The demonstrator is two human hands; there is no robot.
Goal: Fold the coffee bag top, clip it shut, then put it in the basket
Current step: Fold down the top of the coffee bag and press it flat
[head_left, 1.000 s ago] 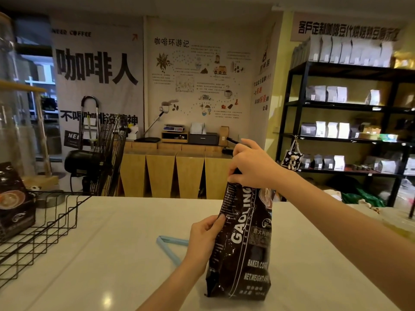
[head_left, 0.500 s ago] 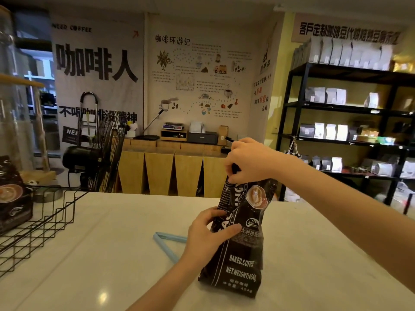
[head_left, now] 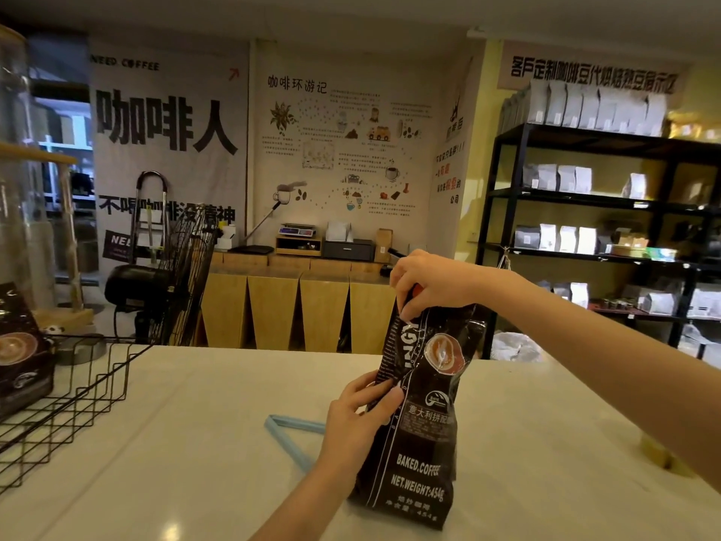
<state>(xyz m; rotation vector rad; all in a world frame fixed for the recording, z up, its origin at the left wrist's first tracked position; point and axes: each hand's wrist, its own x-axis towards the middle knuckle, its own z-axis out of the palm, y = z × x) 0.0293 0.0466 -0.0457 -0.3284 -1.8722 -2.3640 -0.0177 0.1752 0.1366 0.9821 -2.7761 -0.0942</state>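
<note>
A black coffee bag (head_left: 419,431) with white lettering stands upright on the white counter (head_left: 195,462), slightly tilted. My right hand (head_left: 433,283) pinches its crumpled top from above. My left hand (head_left: 359,415) grips the bag's left edge at mid height. A light blue clip (head_left: 290,439) lies open in a V on the counter just left of my left hand, partly hidden by my wrist. A black wire basket (head_left: 70,392) sits at the counter's left edge.
Another dark coffee bag (head_left: 21,353) stands inside the basket. A black fan (head_left: 164,283) stands behind the counter at left. Black shelves (head_left: 585,197) with white bags fill the right. A yellowish object (head_left: 659,454) lies under my right forearm.
The bag has turned so its front label faces me, and its top is squeezed lower. My left hand slid up from the bag's side to its left edge.
</note>
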